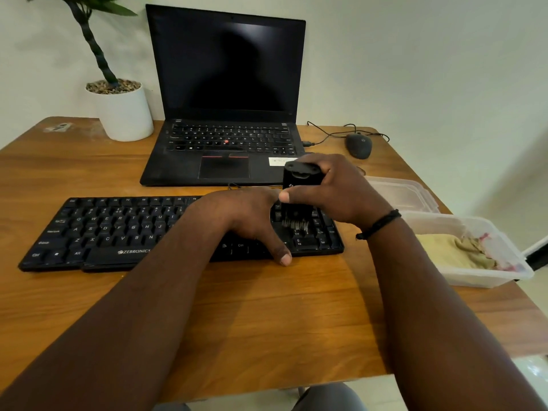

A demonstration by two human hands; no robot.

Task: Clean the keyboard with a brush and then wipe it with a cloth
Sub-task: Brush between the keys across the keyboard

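Observation:
A black keyboard [118, 232] lies across the wooden table [267, 315] in front of me. My right hand [341, 188] grips a black brush [299, 185] held upright, its bristles down on the keys at the keyboard's right end. My left hand [246, 221] rests on the keyboard just left of the brush, thumb over the front edge, holding it steady. A beige cloth [453, 250] lies in a clear plastic tub [489, 277] at the right edge of the table.
An open black laptop [225, 114] stands behind the keyboard. A black wired mouse [358, 145] lies to its right, a white potted plant [124, 114] to its left. A clear lid [400, 194] lies behind the tub.

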